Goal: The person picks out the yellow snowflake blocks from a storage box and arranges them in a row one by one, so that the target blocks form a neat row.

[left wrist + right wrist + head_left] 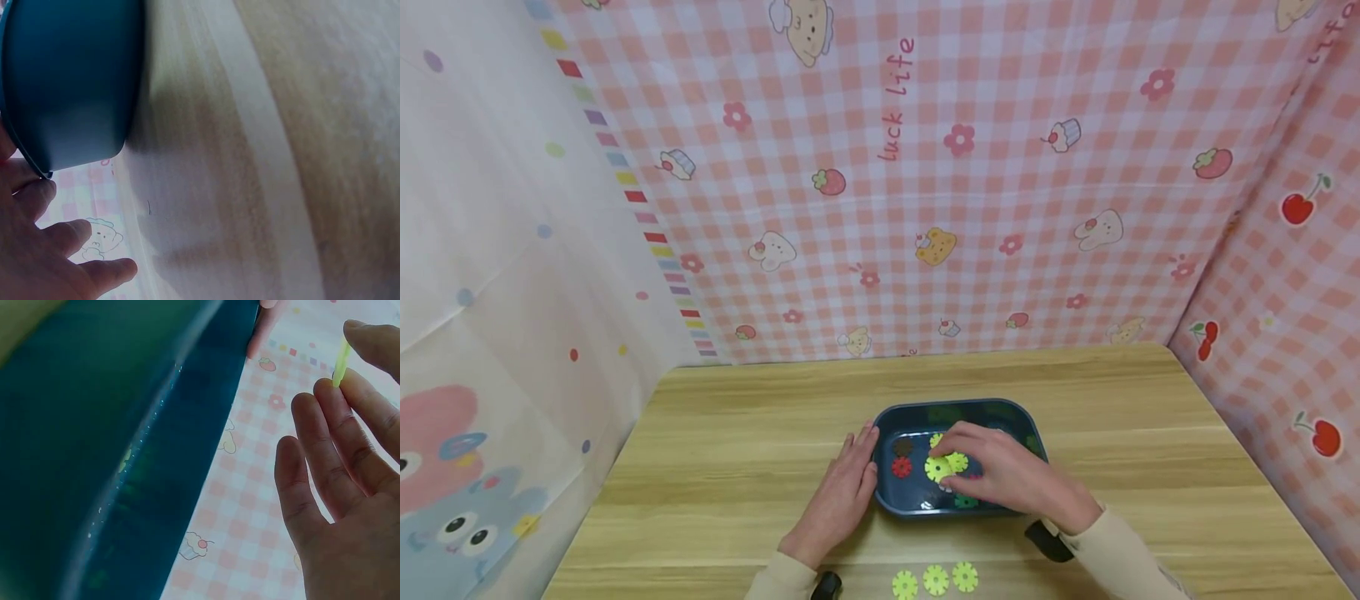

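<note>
My right hand (1003, 471) is over the dark blue tray (940, 514) in the head view, pinching a yellow-green notched plastic disc (936, 470) between thumb and fingers. Seen edge-on in the right wrist view, that disc (341, 362) sits at the fingertips, above the tray's rim. Inside the tray lie another yellow-green disc (958, 461), a red disc (902, 467), a brown disc (902, 447) and a green disc (966, 502); the right hand hides part of the contents. With fingers extended, my left hand (842, 490) rests against the tray's left side.
Three yellow-green discs (936, 580) lie in a row on the wooden table (730, 467), in front of the tray. A pink checked cloth (1000, 192) hangs behind the table, with more cloth at the left and right sides.
</note>
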`<state>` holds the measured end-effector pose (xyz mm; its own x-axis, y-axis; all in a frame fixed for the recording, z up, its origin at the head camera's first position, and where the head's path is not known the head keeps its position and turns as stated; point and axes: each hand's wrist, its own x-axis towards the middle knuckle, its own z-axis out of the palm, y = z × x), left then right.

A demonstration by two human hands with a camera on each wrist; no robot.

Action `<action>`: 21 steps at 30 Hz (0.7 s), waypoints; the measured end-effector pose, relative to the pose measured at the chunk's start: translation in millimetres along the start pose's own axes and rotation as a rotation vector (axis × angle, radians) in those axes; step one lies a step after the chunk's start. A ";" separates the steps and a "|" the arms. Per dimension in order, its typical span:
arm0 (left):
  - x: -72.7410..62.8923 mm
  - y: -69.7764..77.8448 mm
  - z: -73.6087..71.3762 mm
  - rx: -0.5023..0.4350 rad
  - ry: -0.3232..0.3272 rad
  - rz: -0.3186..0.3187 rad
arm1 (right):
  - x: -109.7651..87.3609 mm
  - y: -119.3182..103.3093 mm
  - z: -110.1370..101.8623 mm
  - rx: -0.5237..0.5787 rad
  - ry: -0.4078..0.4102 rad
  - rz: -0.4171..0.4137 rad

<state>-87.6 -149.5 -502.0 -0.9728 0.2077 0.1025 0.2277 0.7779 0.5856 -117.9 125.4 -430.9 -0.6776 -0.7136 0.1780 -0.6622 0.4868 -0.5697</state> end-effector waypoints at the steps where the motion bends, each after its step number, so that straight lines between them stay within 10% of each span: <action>1: 0.0 -0.1 0.0 -0.002 -0.001 0.000 | -1.8 0.1 0.8 0.003 0.000 0.000; 21: -0.7 -0.8 0.0 0.000 0.007 0.015 | -40.4 3.9 21.2 0.021 0.105 -0.040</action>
<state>-87.2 -150.3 -502.5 -0.9695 0.2154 0.1165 0.2423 0.7747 0.5840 -86.4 145.4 -457.3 -0.6812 -0.6750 0.2835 -0.6834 0.4474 -0.5769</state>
